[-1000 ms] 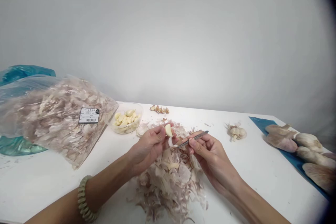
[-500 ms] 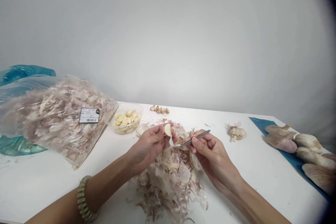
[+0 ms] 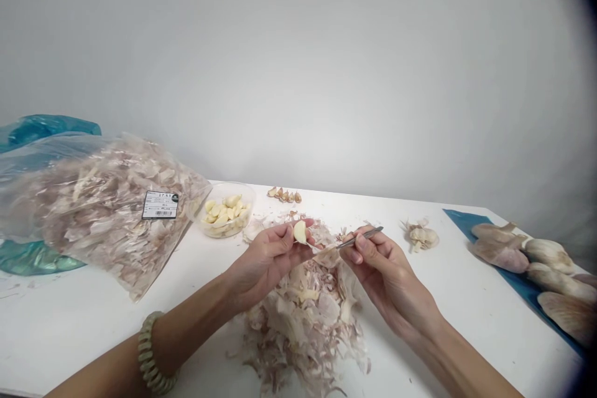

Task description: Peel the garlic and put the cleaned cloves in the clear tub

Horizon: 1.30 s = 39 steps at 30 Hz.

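Between the thumb and fingers of my left hand [image 3: 275,254] is a pale, peeled-looking garlic clove [image 3: 300,232]. My right hand [image 3: 380,267] pinches a small metal knife [image 3: 366,235], its tip pointing left toward the clove. A thin strip of skin seems to stretch from the clove toward the blade; where it is attached I cannot tell. Beneath both hands spreads a heap of garlic skins [image 3: 310,323] on the white table [image 3: 205,329].
At left lies a clear bag of garlic skins [image 3: 107,199] with a label. Beside it, a clear bowl [image 3: 219,235] holds peeled cloves. Several brown pieces [image 3: 284,195] line the back. A garlic bulb [image 3: 422,236] sits right, near more bulbs [image 3: 548,252] on a blue sheet [image 3: 466,224].
My right hand with the knife has moved slightly right and up, away from the clove. The clove has turned a little in my left hand, and the skin strip is drawn out straighter.
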Each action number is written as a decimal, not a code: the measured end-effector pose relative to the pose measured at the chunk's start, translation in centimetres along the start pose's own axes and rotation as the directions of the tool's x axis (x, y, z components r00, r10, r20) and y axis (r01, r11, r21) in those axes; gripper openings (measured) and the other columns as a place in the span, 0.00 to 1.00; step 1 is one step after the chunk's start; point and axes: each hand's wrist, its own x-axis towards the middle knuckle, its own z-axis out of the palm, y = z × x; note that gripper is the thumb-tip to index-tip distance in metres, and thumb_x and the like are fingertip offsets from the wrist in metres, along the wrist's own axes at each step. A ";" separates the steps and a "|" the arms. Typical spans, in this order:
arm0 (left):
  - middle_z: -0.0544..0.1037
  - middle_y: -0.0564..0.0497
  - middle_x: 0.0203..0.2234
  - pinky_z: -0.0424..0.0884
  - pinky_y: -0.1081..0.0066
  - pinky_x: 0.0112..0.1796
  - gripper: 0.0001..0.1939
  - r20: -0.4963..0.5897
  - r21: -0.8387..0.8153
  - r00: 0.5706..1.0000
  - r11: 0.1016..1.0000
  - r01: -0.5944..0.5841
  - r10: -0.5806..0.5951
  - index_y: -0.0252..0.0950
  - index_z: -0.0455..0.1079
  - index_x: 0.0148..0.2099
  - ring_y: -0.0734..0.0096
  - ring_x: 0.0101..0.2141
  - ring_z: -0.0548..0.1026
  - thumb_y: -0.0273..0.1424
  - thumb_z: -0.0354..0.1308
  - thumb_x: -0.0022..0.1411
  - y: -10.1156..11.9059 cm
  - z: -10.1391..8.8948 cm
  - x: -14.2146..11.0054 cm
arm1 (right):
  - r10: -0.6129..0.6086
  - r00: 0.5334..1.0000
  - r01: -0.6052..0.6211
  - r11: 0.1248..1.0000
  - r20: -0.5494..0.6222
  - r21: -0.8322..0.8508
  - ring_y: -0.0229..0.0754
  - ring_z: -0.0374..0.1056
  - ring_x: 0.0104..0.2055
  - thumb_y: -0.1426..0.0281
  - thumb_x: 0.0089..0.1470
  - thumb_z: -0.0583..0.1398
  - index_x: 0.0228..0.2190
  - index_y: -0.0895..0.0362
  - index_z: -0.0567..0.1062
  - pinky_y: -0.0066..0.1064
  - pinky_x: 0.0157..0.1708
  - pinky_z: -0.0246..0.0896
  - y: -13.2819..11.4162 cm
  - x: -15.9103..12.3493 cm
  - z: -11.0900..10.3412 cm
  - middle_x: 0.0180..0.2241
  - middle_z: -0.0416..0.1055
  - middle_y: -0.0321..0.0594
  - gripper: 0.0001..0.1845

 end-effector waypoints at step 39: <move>0.76 0.42 0.43 0.64 0.63 0.55 0.17 -0.189 0.220 0.982 0.974 0.046 -0.004 0.31 0.69 0.48 0.64 0.45 0.74 0.32 0.59 0.58 0.0 -0.1 -0.2 | -0.036 0.975 -0.018 0.970 -0.217 -0.242 0.37 0.70 0.32 0.66 0.38 0.70 0.30 0.61 0.77 0.30 0.42 0.63 0.8 1.0 -0.4 0.28 0.76 0.39 0.16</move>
